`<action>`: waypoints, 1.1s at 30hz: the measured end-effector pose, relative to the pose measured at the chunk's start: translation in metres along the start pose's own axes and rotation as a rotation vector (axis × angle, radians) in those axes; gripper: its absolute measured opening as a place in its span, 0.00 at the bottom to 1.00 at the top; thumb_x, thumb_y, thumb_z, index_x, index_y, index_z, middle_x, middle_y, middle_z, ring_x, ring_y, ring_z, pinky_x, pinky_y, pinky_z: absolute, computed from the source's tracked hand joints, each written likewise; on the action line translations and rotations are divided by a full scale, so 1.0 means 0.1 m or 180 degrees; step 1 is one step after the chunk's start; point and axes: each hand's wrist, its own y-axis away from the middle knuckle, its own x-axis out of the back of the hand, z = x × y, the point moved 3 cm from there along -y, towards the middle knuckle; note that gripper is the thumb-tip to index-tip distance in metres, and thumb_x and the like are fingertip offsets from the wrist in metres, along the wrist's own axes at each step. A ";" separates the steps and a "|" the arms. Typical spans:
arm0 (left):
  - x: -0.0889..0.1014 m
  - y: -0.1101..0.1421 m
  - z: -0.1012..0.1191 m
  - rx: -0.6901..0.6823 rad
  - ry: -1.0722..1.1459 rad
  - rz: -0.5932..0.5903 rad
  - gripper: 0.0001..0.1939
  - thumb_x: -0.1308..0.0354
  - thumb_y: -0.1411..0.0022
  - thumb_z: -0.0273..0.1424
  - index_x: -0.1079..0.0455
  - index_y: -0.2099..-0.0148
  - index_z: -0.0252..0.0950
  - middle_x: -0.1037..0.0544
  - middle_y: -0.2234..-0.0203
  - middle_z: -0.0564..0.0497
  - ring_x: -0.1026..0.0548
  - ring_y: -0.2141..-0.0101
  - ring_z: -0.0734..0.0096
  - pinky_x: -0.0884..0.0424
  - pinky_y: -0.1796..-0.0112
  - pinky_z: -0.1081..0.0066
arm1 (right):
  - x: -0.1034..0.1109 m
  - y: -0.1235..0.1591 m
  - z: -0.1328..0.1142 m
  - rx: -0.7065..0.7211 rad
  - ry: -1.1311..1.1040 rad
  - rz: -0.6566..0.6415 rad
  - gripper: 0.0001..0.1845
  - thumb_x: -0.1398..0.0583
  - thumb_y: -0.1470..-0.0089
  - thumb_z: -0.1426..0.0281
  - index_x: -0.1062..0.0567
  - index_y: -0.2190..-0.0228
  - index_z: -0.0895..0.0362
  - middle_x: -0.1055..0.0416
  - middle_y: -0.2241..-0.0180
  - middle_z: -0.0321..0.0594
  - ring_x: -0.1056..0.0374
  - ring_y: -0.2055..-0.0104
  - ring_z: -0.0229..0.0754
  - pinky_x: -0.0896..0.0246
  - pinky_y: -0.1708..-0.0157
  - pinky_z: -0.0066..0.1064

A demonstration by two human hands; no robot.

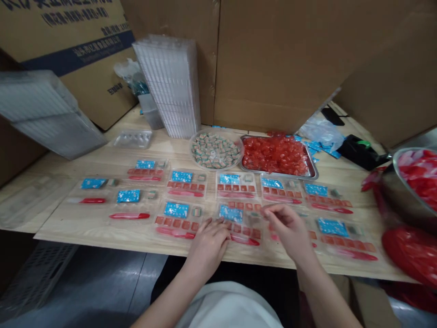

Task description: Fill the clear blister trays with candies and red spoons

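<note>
Several clear plastic trays lie in two rows, many with a blue printed packet, a small striped piece, red squares and a red pen-shaped item. My left hand rests with fingers stretched over the left side of a front-row tray, close to its blue packet. Above that packet runs a strip of red squares. Pinched at the strip's right end, my right hand has thumb and forefinger together; the exact contact is hard to see. A red pen-shaped item lies along the tray's near side.
Behind the trays stand a round bowl of striped pieces and a metal tray heaped with red wrapped pieces. Tall stacks of clear trays rise at the back left. A tape dispenser and a metal bowl are at right.
</note>
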 end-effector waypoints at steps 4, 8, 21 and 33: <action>0.03 0.02 0.02 -0.0055 -0.0133 -0.0066 0.06 0.48 0.39 0.24 0.32 0.64 0.40 0.23 0.55 0.53 0.31 0.49 0.64 0.43 0.45 0.55 | 0.74 0.12 0.30 -0.0294 0.0183 0.0913 0.10 0.38 0.53 0.61 0.27 0.72 0.56 0.28 0.74 0.39 0.32 0.72 0.40 0.36 0.70 0.32; 0.14 -0.13 0.04 -0.0183 -0.0434 0.0266 0.08 0.49 0.37 0.26 0.31 0.57 0.40 0.23 0.60 0.49 0.28 0.55 0.63 0.38 0.49 0.57 | 1.28 0.34 0.49 -0.0418 0.0992 0.1310 0.11 0.40 0.52 0.61 0.24 0.69 0.54 0.26 0.70 0.39 0.31 0.69 0.43 0.37 0.68 0.34; 0.21 -0.59 -0.01 -0.0119 -0.1185 0.0310 0.10 0.44 0.40 0.26 0.30 0.55 0.37 0.29 0.55 0.44 0.32 0.54 0.58 0.34 0.53 0.58 | -0.42 -0.07 -0.34 0.1385 0.1354 -0.0298 0.04 0.42 0.48 0.74 0.27 0.69 0.55 0.33 0.68 0.40 0.36 0.62 0.45 0.38 0.61 0.37; 0.51 -0.44 -0.07 -0.0051 -0.0545 0.0896 0.09 0.47 0.39 0.25 0.30 0.57 0.39 0.30 0.53 0.45 0.32 0.50 0.60 0.34 0.50 0.59 | -0.57 0.31 -0.24 0.1319 0.1255 0.0068 0.12 0.45 0.45 0.77 0.25 0.62 0.56 0.31 0.69 0.41 0.37 0.65 0.42 0.37 0.66 0.34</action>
